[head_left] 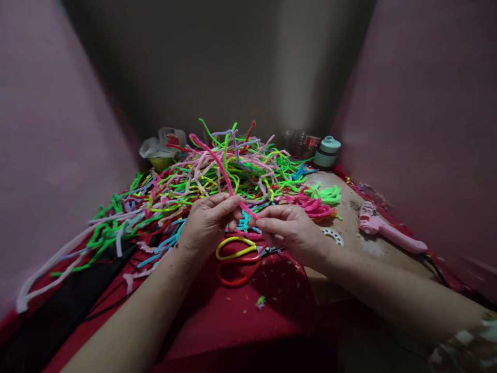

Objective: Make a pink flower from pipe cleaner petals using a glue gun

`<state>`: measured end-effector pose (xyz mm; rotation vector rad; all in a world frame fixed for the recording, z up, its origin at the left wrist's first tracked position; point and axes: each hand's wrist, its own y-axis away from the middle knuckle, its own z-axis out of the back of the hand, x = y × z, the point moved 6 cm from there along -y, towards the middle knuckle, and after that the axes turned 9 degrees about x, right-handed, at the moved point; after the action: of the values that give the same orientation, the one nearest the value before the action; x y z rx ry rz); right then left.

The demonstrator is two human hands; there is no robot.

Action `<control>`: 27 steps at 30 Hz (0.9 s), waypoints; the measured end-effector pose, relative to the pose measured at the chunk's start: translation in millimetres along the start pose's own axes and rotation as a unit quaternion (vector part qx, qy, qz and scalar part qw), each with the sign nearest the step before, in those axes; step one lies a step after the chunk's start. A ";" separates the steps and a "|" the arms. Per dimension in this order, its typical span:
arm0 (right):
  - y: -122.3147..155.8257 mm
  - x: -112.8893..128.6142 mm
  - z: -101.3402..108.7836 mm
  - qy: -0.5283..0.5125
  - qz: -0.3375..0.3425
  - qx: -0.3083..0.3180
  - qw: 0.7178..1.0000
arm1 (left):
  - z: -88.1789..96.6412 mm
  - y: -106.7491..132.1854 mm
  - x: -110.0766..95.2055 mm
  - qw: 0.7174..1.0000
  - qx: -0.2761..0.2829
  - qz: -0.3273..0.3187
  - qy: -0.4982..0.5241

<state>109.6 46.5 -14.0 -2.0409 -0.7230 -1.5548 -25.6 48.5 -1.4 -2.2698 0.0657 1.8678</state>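
A hot-pink pipe cleaner (215,159) runs between my two hands, its long end rising up and to the left. My left hand (212,217) pinches it between thumb and fingers near the middle. The fingertips of my right hand (287,228) are closed on its lower end. Below my hands, scissors (237,282) with one yellow and one red handle lie on the red cloth (217,326). A large tangled heap of coloured pipe cleaners (202,178) spreads out behind my hands.
To the right, a pink glue gun (388,233) lies on a cardboard sheet (349,215) beside a white holed ring (333,237). A teal-lidded bottle (327,152) and a plastic bag (155,147) stand at the back. Pink walls (435,103) close in both sides.
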 end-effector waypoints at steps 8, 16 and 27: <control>1.8 1.7 2.2 -0.083 -0.019 0.040 0.996 | 2.7 3.0 -6.3 0.996 -0.036 -0.017 -0.083; -6.4 15.1 41.1 -0.125 0.043 -0.021 0.991 | -13.6 12.1 1.0 0.903 0.261 0.108 -0.325; -13.0 11.2 55.8 -0.143 0.069 -0.062 0.985 | -17.7 30.7 42.5 0.721 0.276 -0.012 -0.635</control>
<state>143.7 93.8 -16.3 -2.3841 -0.5823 -1.2717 -5.0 19.2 -43.5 -0.3318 0.3115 2.4772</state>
